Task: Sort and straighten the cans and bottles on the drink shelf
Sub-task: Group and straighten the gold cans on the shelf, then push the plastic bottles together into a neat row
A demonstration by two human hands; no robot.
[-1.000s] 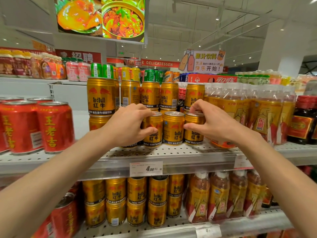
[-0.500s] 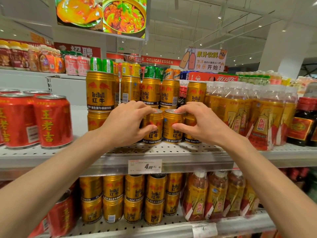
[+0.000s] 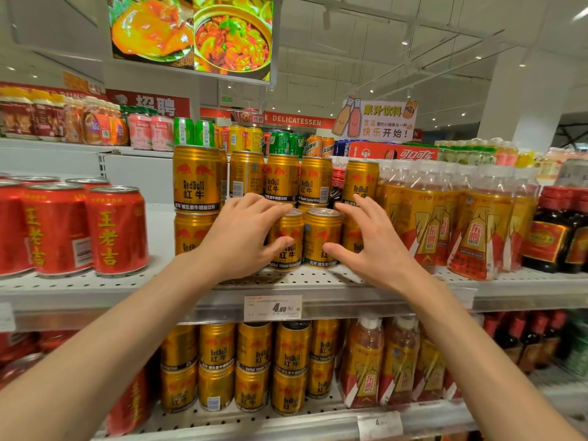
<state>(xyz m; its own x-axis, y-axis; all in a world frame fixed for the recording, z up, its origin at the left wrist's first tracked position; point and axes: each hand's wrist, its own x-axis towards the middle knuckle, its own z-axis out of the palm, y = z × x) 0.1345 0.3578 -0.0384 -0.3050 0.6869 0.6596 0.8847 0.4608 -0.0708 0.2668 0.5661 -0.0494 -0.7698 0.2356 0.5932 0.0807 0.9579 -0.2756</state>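
Both hands work at the front row of gold cans on the upper shelf (image 3: 95, 291), just above the price tag (image 3: 272, 308). The left hand (image 3: 237, 240) is wrapped around the left can (image 3: 286, 240), thumb across its label. The right hand (image 3: 370, 246) is spread wide, thumb touching the right can (image 3: 321, 238), fingers reaching toward a third can (image 3: 351, 237) behind; I cannot tell that it grips anything. The two front cans stand upright and close together, labels roughly forward. Stacked gold cans (image 3: 197, 179) behind look orderly. The red cans (image 3: 116, 230) left of the tag and the bottles (image 3: 477, 230) right of it appear untouched, so much seems left.
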